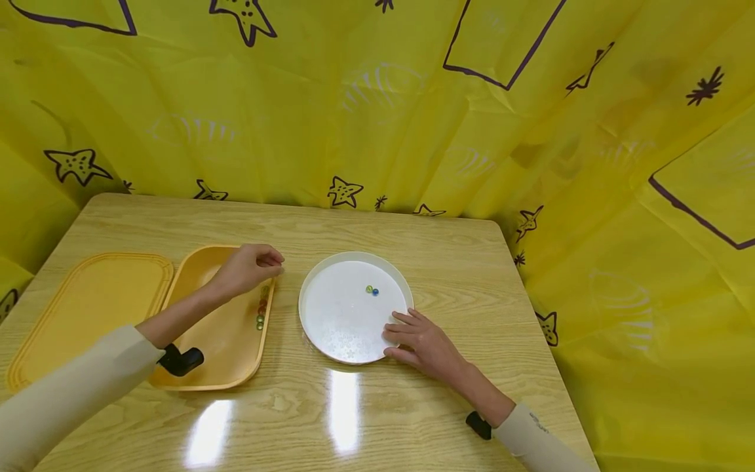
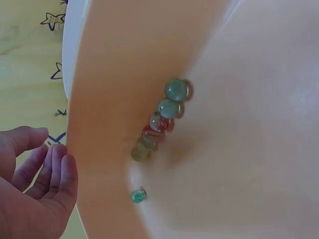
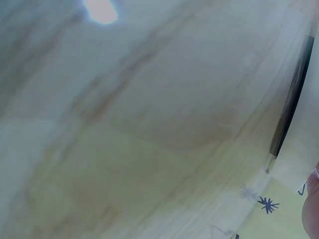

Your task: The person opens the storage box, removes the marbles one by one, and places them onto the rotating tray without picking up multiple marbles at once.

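Note:
My left hand (image 1: 249, 267) is over the far right rim of a yellow plastic bin (image 1: 206, 367), fingers bent loosely. In the left wrist view a gap shows between thumb and fingers, with nothing visible in it. Several glass marbles (image 1: 260, 318), green, red and yellowish, line the bin's right wall; a small green marble (image 2: 138, 195) sits apart from that row. To the right stands a round white tray (image 1: 330, 308) holding a yellow-green marble (image 1: 369, 289) and a blue marble (image 1: 375, 292). The right hand (image 1: 421, 341) rests spread fingers on the tray's right rim.
A flat yellow lid (image 1: 106, 301) lies left of the bin, close against it. All stand on a wooden table (image 1: 460, 282) with rounded far corners. Yellow cloth (image 1: 307, 131) with drawn stars hangs behind and along the right side.

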`<state>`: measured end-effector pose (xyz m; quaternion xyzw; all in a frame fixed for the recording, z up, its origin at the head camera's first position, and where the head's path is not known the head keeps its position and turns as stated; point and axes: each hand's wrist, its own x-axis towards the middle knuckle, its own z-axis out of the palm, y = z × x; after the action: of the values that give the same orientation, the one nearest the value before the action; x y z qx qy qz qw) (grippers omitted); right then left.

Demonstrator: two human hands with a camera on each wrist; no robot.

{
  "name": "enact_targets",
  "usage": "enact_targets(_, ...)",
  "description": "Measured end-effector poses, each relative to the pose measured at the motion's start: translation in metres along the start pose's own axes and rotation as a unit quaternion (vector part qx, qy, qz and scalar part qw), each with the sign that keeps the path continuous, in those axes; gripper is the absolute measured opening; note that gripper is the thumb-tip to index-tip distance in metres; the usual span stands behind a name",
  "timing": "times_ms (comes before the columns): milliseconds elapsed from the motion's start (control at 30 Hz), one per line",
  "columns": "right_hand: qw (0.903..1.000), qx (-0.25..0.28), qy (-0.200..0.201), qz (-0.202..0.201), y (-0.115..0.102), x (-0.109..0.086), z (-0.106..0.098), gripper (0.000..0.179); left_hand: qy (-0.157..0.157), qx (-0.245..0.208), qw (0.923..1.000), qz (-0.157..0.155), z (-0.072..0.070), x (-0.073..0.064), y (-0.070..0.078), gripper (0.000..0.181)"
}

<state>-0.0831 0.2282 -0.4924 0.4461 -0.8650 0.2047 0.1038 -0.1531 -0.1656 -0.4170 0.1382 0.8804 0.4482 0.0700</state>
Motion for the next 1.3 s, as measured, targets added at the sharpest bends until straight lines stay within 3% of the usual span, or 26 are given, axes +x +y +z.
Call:
enact_targets(433, 1.0000, 0.005, 0.003, -0.005, -0.001, -0.001, 0.000, 0.053, 0.038, 0.020, 0.9990, -0.007, -0.013, -0.011, -0.024, 0.021)
enact_targets(800, 0.9999, 0.006, 0.008, -0.006, 0.000, -0.001, 0.000, 0.050, 0.044, 0.067, 0.9957, -0.046, -0.021, -0.011, -0.039, 0.029)
enact_targets(1067, 1.0000, 0.006, 0.002, -0.001, 0.000, 0.000, -0.001, 0.049, 0.042, 0.104, 0.9929, -0.038, -0.017, -0.006, -0.048, 0.026)
enact_targets(1300, 1.0000, 0.006, 0.002, -0.002, 0.000, 0.001, -0.002, 0.048, 0.048, 0.107, 0.9924, -0.039, -0.009, -0.005, -0.053, 0.026)
